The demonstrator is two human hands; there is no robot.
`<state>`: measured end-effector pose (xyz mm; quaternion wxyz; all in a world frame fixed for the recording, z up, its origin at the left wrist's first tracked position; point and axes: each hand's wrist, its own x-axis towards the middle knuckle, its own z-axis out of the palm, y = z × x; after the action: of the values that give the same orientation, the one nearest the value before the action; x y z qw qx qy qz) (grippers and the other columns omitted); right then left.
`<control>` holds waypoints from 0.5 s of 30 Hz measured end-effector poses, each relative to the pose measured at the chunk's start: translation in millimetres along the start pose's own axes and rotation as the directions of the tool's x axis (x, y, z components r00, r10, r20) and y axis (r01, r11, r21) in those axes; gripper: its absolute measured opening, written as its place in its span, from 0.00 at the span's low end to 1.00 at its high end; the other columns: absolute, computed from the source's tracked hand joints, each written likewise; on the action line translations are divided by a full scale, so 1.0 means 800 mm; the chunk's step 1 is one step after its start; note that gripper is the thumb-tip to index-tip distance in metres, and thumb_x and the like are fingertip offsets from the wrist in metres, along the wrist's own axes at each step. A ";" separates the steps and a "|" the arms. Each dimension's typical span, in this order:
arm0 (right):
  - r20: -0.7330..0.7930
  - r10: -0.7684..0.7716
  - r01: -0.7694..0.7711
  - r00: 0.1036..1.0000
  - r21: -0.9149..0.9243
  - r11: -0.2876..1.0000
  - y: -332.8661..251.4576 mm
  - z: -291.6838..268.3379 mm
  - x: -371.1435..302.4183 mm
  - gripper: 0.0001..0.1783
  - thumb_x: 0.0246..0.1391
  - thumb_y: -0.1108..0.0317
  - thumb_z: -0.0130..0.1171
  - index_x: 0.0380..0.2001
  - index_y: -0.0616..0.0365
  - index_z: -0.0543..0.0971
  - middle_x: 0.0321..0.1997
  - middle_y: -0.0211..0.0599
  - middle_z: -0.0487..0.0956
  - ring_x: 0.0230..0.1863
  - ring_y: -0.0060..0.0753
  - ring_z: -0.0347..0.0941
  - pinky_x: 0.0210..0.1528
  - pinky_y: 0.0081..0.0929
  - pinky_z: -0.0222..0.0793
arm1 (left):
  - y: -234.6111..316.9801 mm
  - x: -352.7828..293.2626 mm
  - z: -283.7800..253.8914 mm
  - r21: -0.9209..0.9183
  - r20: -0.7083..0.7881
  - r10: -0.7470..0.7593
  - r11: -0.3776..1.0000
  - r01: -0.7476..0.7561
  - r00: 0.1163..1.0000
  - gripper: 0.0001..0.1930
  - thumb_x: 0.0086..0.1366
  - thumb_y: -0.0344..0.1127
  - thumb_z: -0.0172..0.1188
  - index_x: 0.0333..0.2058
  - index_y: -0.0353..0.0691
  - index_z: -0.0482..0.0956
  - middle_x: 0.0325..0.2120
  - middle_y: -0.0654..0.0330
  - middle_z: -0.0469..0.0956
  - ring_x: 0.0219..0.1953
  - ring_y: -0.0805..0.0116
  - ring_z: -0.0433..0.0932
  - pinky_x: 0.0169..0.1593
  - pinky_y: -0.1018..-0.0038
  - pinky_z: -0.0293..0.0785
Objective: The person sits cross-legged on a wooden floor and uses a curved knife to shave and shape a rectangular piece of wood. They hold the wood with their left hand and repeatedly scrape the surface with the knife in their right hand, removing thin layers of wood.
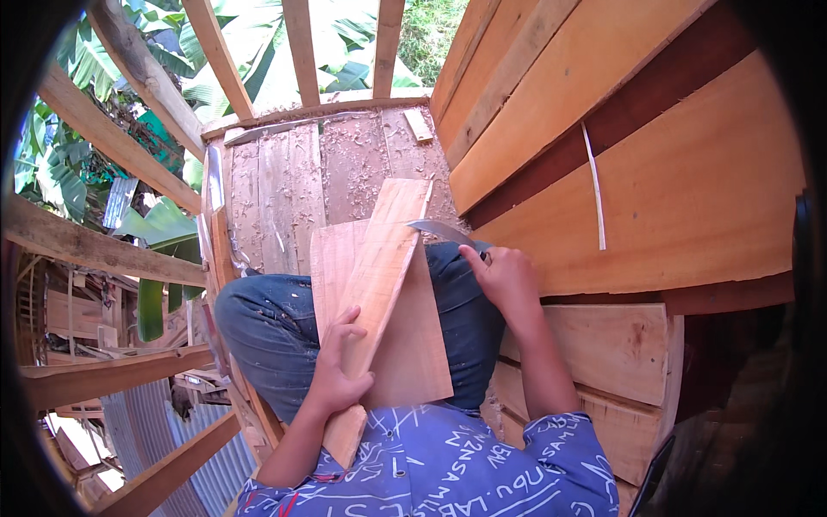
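My left hand is closed round the lower part of a long narrow wooden plank, which slants up and away from my chest. Beneath it a wider flat board lies across my lap. My right hand grips a knife by its handle, which the fingers mostly hide. Its curved metal blade points left, with the tip at the plank's right edge near the far end; whether it cuts into the wood I cannot tell.
Wood shavings cover the plank floor ahead, where a small wood offcut lies. A board wall rises close on my right. Open wooden slats stand on the left and ahead, with banana leaves beyond. Corrugated metal sheets show at lower left.
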<state>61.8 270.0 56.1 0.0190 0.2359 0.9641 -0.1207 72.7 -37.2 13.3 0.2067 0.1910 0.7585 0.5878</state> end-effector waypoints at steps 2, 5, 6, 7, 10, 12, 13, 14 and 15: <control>0.041 -0.100 0.101 0.994 -0.002 0.995 -0.009 0.000 -0.017 0.39 0.57 0.32 0.50 0.16 0.61 0.81 0.20 0.54 0.79 0.26 0.55 0.79 0.30 0.48 0.74 | -0.002 0.000 0.010 0.013 -0.007 -0.002 1.000 0.002 1.000 0.28 0.41 0.28 0.62 0.46 0.42 0.68 0.63 0.47 0.63 0.69 0.45 0.58 0.71 0.58 0.50; 0.033 -0.127 0.128 0.991 -0.006 0.992 -0.012 -0.006 -0.027 0.39 0.57 0.33 0.51 0.15 0.61 0.80 0.18 0.52 0.78 0.24 0.54 0.78 0.27 0.48 0.73 | -0.003 0.009 0.001 0.175 0.040 0.052 0.983 -0.058 0.998 0.27 0.42 0.29 0.62 0.46 0.42 0.68 0.63 0.46 0.64 0.69 0.45 0.57 0.72 0.54 0.46; 0.036 -0.139 0.140 0.990 -0.029 0.990 -0.012 -0.005 -0.032 0.39 0.57 0.32 0.51 0.16 0.61 0.81 0.18 0.51 0.78 0.24 0.52 0.79 0.26 0.46 0.74 | -0.001 0.013 0.003 0.237 0.062 0.072 0.968 -0.085 0.995 0.27 0.42 0.29 0.62 0.45 0.42 0.69 0.63 0.46 0.64 0.69 0.45 0.57 0.72 0.52 0.44; 0.041 -0.150 0.152 0.988 -0.052 0.987 -0.014 -0.003 -0.038 0.39 0.57 0.32 0.50 0.16 0.60 0.81 0.17 0.50 0.78 0.23 0.50 0.80 0.26 0.45 0.74 | 0.001 0.013 0.004 0.184 0.043 0.041 0.982 -0.048 0.998 0.27 0.42 0.30 0.63 0.45 0.42 0.69 0.63 0.45 0.64 0.69 0.45 0.56 0.73 0.49 0.40; 0.029 -0.154 0.156 0.988 -0.056 0.986 -0.019 0.001 -0.046 0.39 0.57 0.32 0.50 0.16 0.59 0.82 0.17 0.49 0.79 0.22 0.49 0.80 0.25 0.43 0.75 | -0.005 0.007 0.001 0.151 0.029 0.022 0.988 -0.026 0.999 0.26 0.42 0.30 0.63 0.45 0.42 0.70 0.63 0.45 0.64 0.70 0.45 0.56 0.73 0.49 0.41; 0.018 -0.082 0.082 0.996 -0.048 0.995 -0.010 -0.006 -0.032 0.38 0.58 0.33 0.50 0.16 0.59 0.82 0.17 0.49 0.79 0.22 0.50 0.80 0.25 0.43 0.75 | -0.006 0.007 0.003 0.161 0.027 0.034 0.986 -0.038 0.999 0.26 0.42 0.30 0.63 0.45 0.41 0.70 0.63 0.45 0.64 0.69 0.44 0.56 0.73 0.49 0.41; 0.054 -0.061 0.065 0.997 -0.068 0.996 -0.011 -0.009 -0.032 0.38 0.57 0.33 0.50 0.17 0.60 0.82 0.17 0.49 0.79 0.22 0.50 0.80 0.25 0.43 0.75 | -0.005 0.009 0.003 0.168 0.025 0.046 0.985 -0.049 0.999 0.26 0.42 0.30 0.63 0.45 0.41 0.70 0.63 0.44 0.65 0.69 0.44 0.56 0.73 0.49 0.41; 0.034 -0.100 0.102 0.994 -0.056 0.993 -0.012 -0.004 -0.036 0.38 0.57 0.32 0.50 0.17 0.59 0.82 0.17 0.49 0.79 0.22 0.49 0.80 0.24 0.43 0.75 | -0.007 0.006 0.004 0.142 0.016 0.037 0.989 -0.039 0.999 0.26 0.42 0.30 0.64 0.44 0.41 0.70 0.63 0.44 0.65 0.69 0.44 0.56 0.73 0.49 0.41; 0.007 -0.132 0.132 0.991 -0.046 0.990 -0.010 0.004 -0.045 0.38 0.57 0.32 0.50 0.17 0.59 0.82 0.17 0.48 0.79 0.22 0.48 0.80 0.24 0.42 0.75 | -0.007 0.005 0.005 0.116 0.014 0.034 0.993 -0.036 0.999 0.26 0.42 0.30 0.64 0.44 0.41 0.70 0.63 0.44 0.65 0.69 0.44 0.57 0.73 0.49 0.41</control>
<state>90.0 246.1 58.4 0.0184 0.1707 0.9801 -0.0997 71.3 -33.2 6.6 0.1893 0.2195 0.7868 0.5448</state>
